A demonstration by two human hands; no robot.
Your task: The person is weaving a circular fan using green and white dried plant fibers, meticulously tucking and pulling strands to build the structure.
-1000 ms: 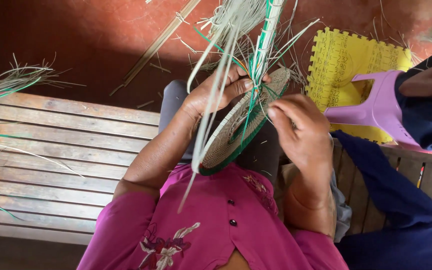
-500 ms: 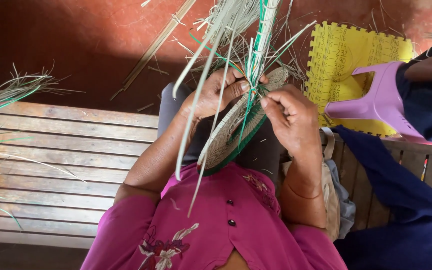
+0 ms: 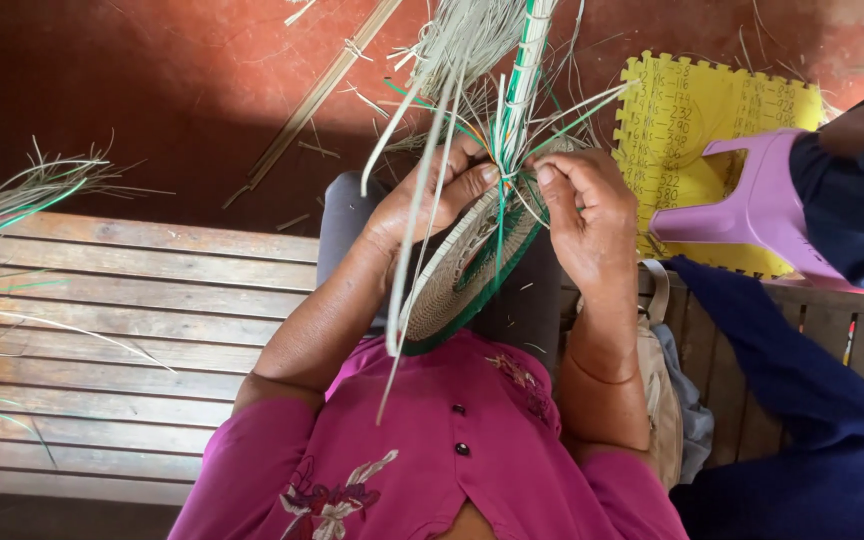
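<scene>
A red floor point(image 3: 182, 90) lies beyond my slatted wooden tabletop point(image 3: 122, 330). Between my hands a round woven mat point(image 3: 467, 270), tight pale coils edged green, stands tilted on my lap so its rim faces me. My left hand point(image 3: 422, 200) clamps that rim; my right hand point(image 3: 582, 215) pinches stiff grass strands point(image 3: 497, 60) fanning upward.

The round woven disc point(image 3: 462, 275) is made of dry, pale plant fibre, matt and ribbed, with a green rim that looks smoother. The loose straw strands point(image 3: 422, 190) are dull and stiff. The bench point(image 3: 132, 300) is bare wood, weathered and grainy. The stool point(image 3: 752, 210) is smooth lilac plastic. The yellow mat point(image 3: 692, 100) looks like soft matt foam. The shirt point(image 3: 432, 440) is magenta cloth.
</scene>
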